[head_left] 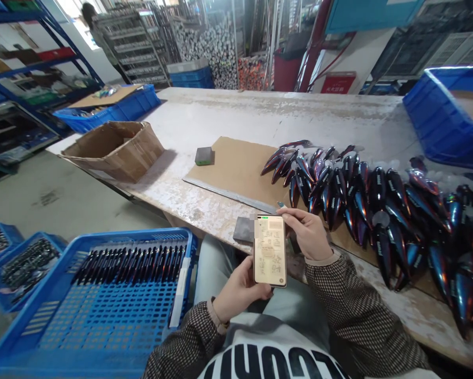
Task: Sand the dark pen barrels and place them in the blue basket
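Observation:
I hold a smartphone (pixel 270 251) upright in front of my lap, its lit screen facing me. My left hand (pixel 240 289) grips its lower edge from below. My right hand (pixel 309 231) is wrapped round its upper right side, fingers curled at the top corner. Just beyond, on the worn white workbench (pixel 220 113), lies a large heap of glossy dark blue-purple teardrop-shaped parts (pixel 370 205), partly on a brown cardboard sheet (pixel 232 168).
A blue crate (pixel 102 310) with a row of black rod-like pieces stands at my left knee. More blue crates (pixel 19 263) sit on the floor. An open cardboard box (pixel 113 150), two small grey blocks (pixel 203 156) and a blue bin (pixel 449 110) rest on the bench. A person stands far back left.

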`<action>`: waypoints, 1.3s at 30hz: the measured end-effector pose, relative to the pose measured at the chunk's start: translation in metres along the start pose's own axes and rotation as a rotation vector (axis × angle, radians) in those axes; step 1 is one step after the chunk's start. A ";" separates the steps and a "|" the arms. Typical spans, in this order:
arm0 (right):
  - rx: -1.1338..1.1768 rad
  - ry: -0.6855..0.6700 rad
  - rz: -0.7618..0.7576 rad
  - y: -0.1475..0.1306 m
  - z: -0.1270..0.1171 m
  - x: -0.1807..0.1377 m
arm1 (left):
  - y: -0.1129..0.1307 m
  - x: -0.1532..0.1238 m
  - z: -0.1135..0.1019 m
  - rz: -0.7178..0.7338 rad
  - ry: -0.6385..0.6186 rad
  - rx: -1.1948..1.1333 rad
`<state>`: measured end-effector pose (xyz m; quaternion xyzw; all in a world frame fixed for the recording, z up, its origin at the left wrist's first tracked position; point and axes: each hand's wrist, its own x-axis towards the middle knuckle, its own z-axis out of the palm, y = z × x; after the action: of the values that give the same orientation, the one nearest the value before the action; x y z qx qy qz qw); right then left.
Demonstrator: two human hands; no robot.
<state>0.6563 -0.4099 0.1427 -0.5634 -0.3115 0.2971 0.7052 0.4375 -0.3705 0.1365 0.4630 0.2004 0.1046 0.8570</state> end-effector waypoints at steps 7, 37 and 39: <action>-0.016 -0.016 0.004 0.002 0.000 0.001 | -0.005 0.004 0.005 0.014 0.153 0.110; -0.014 0.006 0.005 -0.002 0.001 0.000 | -0.003 0.012 0.016 0.188 0.232 0.266; -0.014 0.005 0.001 -0.002 0.001 0.000 | -0.003 0.012 0.015 0.179 0.216 0.231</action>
<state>0.6557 -0.4096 0.1444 -0.5695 -0.3113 0.2939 0.7018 0.4546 -0.3797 0.1385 0.5606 0.2598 0.2058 0.7589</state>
